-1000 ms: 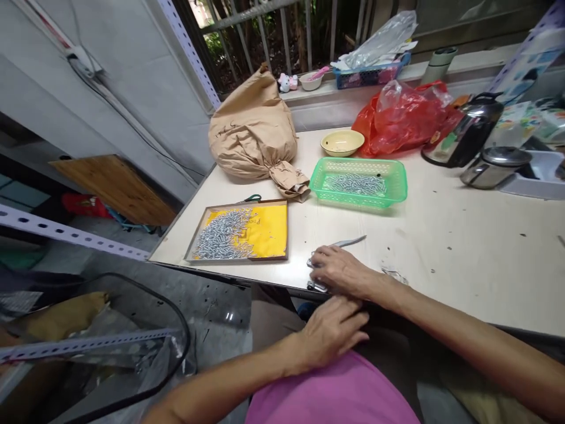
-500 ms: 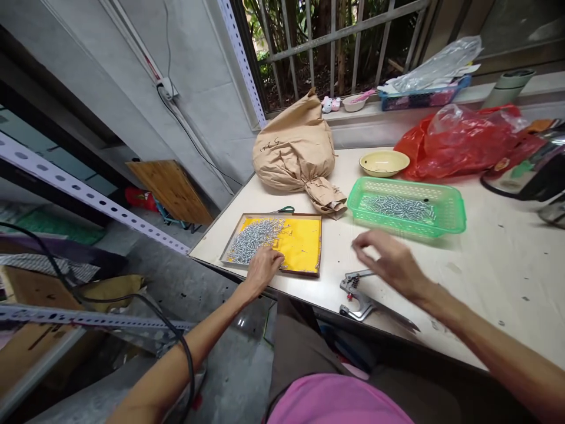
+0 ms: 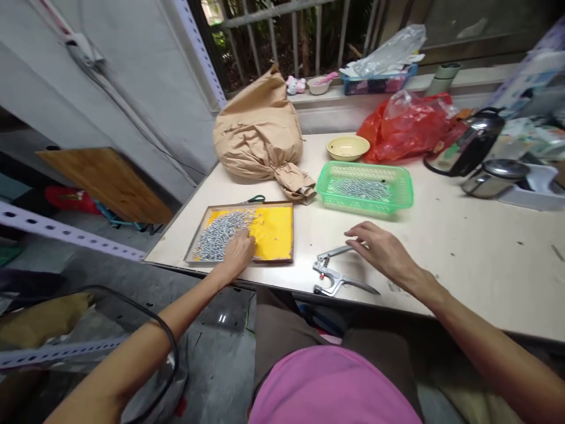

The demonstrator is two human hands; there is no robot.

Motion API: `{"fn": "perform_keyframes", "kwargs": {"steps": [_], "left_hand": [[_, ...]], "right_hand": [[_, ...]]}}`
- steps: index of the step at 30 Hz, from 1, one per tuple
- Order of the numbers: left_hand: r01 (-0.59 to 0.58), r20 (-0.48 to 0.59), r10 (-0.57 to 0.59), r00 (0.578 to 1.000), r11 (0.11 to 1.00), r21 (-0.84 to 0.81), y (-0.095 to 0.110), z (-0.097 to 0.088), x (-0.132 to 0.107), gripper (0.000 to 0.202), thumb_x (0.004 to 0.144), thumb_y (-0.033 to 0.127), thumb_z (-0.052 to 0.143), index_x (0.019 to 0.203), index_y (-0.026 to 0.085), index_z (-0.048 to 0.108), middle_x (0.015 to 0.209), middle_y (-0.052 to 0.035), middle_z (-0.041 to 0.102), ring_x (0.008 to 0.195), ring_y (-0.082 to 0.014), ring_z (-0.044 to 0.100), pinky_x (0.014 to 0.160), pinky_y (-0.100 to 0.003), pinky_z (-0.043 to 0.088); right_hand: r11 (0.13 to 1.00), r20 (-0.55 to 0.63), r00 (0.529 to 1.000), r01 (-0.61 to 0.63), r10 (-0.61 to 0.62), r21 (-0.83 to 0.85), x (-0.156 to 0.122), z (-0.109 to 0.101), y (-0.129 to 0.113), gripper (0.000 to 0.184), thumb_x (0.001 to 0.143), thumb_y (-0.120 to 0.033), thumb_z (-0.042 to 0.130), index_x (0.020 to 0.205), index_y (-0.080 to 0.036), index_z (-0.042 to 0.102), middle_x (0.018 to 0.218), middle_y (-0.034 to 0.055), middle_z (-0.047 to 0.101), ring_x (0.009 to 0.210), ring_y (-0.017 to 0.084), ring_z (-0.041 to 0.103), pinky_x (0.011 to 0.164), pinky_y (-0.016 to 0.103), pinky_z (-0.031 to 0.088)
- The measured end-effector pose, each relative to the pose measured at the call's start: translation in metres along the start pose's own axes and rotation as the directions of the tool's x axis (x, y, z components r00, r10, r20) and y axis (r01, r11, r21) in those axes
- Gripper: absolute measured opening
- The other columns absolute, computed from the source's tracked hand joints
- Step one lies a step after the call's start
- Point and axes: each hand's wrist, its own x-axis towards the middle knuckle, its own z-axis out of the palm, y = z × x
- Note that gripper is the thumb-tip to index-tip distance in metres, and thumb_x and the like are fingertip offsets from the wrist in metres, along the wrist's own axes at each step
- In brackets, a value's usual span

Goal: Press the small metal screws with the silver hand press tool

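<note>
My left hand (image 3: 238, 252) reaches onto a wood-framed tray with a yellow floor (image 3: 276, 232). Its fingers are bunched at the edge of a heap of small metal pieces (image 3: 218, 232); what they pinch is hidden. My right hand (image 3: 380, 252) lies low over the table (image 3: 463, 247), fingers stretched out. Its fingertips are at the upper handle of a metal hand press tool (image 3: 329, 280), which lies near the table's front edge. It holds nothing.
A green plastic basket (image 3: 402, 191) with more metal pieces stands behind the tool. Farther back are a tied brown paper sack (image 3: 258, 138), a yellow bowl (image 3: 348, 147), a red plastic bag (image 3: 406, 126), a kettle (image 3: 470, 141) and a steel pot (image 3: 494, 176).
My left hand came up from my lap to the tray and now sits in the metal pieces. My right hand let go of the tool, rose, then came down by its handle.
</note>
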Motion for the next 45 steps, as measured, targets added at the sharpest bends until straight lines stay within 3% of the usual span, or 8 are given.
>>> {"fn": "perform_keyframes", "kwargs": {"steps": [3,8,15,19,23,31,38,45], "left_hand": [[-0.122,0.053,0.119,0.991,0.991,0.053,-0.001,-0.001,0.005,0.029,0.087,0.019,0.039,0.09,0.012,0.066,0.095,-0.0159,0.06,0.09,-0.0265,0.058,0.072,-0.033,0.044],[-0.143,-0.009,0.143,0.99,0.99,0.011,-0.008,-0.005,0.007,0.03,0.09,0.029,0.037,0.087,0.015,0.064,0.094,-0.0111,0.058,0.079,-0.0213,0.059,0.062,-0.028,0.042],[0.005,-0.098,-0.061,0.993,0.875,-0.485,-0.022,0.003,0.004,0.018,0.081,0.032,0.05,0.086,0.018,0.06,0.083,-0.0046,0.062,0.073,-0.0175,0.059,0.063,-0.026,0.043],[0.262,0.21,-0.204,0.956,0.273,-0.926,-0.02,-0.001,0.013,0.023,0.074,0.036,0.061,0.084,0.017,0.055,0.07,-0.0006,0.06,0.056,-0.0117,0.055,0.05,-0.022,0.043],[0.31,0.333,-0.104,0.937,-0.188,-0.932,-0.011,-0.011,0.014,0.033,0.063,0.031,0.075,0.081,0.015,0.053,0.068,0.0,0.061,0.052,-0.0077,0.055,0.049,-0.019,0.048],[0.247,0.276,-0.035,0.96,-0.351,-0.903,0.02,-0.025,-0.009,0.037,0.06,0.029,0.082,0.082,0.012,0.058,0.067,0.0004,0.063,0.052,-0.0068,0.057,0.051,-0.02,0.053],[0.293,0.334,-0.003,0.942,-0.476,-0.829,0.021,-0.014,-0.017,0.034,0.061,0.016,0.082,0.088,0.008,0.063,0.07,-0.0027,0.066,0.056,-0.0087,0.061,0.058,-0.023,0.057],[0.346,0.413,-0.007,0.911,-0.534,-0.772,0.015,-0.016,-0.029,0.028,0.066,0.009,0.077,0.092,0.008,0.066,0.076,-0.0055,0.068,0.065,-0.0101,0.065,0.069,-0.022,0.057]], "right_hand": [[0.996,-0.026,0.996,0.088,-0.088,-0.022,-0.01,-0.013,-0.064,0.02,0.092,-0.02,0.045,0.098,-0.018,0.064,0.095,0.0083,0.062,0.083,0.018,0.059,0.073,0.03,0.047],[0.821,-0.035,0.821,0.57,-0.57,0.01,-0.001,-0.032,-0.134,0.017,0.093,-0.02,0.045,0.093,-0.02,0.062,0.093,0.0038,0.063,0.081,0.016,0.056,0.068,0.029,0.042],[0.98,-0.048,0.999,-0.009,0.019,0.201,-0.055,0.009,-0.036,0.02,0.094,-0.023,0.044,0.099,-0.018,0.063,0.094,0.0052,0.065,0.084,0.016,0.061,0.074,0.029,0.048],[0.946,0.015,0.991,-0.134,0.136,0.294,-0.074,0.021,-0.015,0.021,0.093,-0.028,0.045,0.097,-0.021,0.065,0.092,0.0045,0.066,0.08,0.017,0.063,0.072,0.031,0.049],[0.874,-0.013,0.993,-0.099,0.12,0.475,-0.037,0.025,-0.039,0.018,0.091,-0.026,0.049,0.094,-0.022,0.067,0.091,0.0033,0.069,0.082,0.017,0.064,0.073,0.03,0.049],[0.788,-0.057,0.992,0.125,-0.114,0.602,0.068,0.084,-0.101,0.032,0.092,-0.024,0.05,0.123,-0.018,0.058,0.098,0.0068,0.067,0.087,0.016,0.06,0.08,0.031,0.046],[0.768,-0.122,0.988,0.154,-0.099,0.621,0.077,0.111,-0.111,0.018,0.089,-0.014,0.051,0.097,-0.018,0.066,0.095,0.0048,0.069,0.087,0.016,0.062,0.08,0.029,0.047],[0.912,-0.083,0.985,0.172,-0.152,0.372,0.084,0.103,-0.103,0.038,0.087,-0.012,0.05,0.124,-0.016,0.053,0.114,0.0122,0.062,0.105,0.023,0.057,0.088,0.039,0.048]]}}
